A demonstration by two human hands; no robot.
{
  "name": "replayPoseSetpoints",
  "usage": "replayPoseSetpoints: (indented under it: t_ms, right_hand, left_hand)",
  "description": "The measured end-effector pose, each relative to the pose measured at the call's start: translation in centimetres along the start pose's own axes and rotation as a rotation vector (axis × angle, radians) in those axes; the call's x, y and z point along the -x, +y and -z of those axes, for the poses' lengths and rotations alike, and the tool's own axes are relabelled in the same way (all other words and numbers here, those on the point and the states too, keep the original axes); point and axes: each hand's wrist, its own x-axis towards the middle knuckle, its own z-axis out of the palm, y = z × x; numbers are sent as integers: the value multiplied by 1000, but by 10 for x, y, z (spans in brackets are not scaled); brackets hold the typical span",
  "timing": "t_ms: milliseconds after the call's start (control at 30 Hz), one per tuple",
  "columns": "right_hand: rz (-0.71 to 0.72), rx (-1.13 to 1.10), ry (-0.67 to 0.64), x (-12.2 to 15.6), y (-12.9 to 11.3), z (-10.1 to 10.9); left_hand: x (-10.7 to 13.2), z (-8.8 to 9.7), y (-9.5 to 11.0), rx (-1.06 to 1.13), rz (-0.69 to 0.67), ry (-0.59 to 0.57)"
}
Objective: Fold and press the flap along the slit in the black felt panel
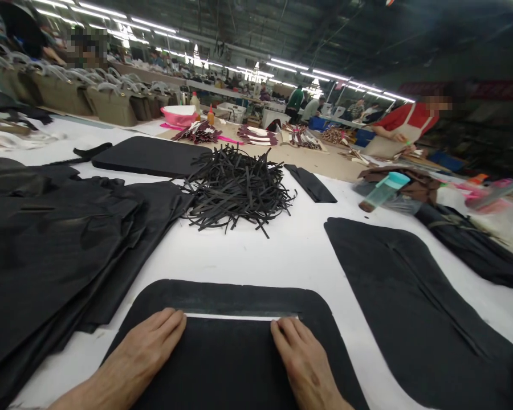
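A black panel (243, 293) with rounded corners lies on the white table in front of me. Over its middle sits a smooth black sheet (228, 364), its straight far edge running along a narrow white strip (228, 316). At the left corner of that edge, my left hand (151, 344) has its fingers together, closed on the sheet and pressing down. The opposite corner is gripped likewise by my right hand (303, 350), thumb side inward. My palms and the undersides of my fingers are hidden.
A heap of thin black strips (241, 191) lies beyond the panel, near a thick black slab (145, 155). Black pieces (55, 239) are stacked at left. Another black panel (414, 296) and a turquoise-lidded bottle (385, 191) are at right. A person in red (410, 128) works farther back.
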Motion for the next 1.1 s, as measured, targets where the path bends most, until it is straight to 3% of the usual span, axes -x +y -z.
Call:
replayPoseSetpoints:
  t_ms: [100, 200, 367, 467, 600, 833, 1100]
  right_hand:
    - [5, 28, 22, 4, 1, -1]
    - [-31, 40, 21, -4, -3, 1]
    - [-7, -173, 2, -52, -36, 10]
    - [-1, -282, -62, -85, -63, 7]
    - [47, -217, -78, -106, -82, -13]
    - [288, -47, 37, -104, -85, -32]
    - [216, -171, -96, -114, -73, -28]
  left_hand:
    - [5, -5, -2, 14, 75, 37]
    - [8, -8, -3, 131, 257, 74]
    - [-10, 3, -8, 455, 495, -38]
    - [-20, 2, -10, 440, 517, -92]
    - [-20, -8, -9, 395, 509, -103]
    - [-19, -10, -9, 401, 486, -106]
    - [-20, -17, -12, 354, 402, -110]
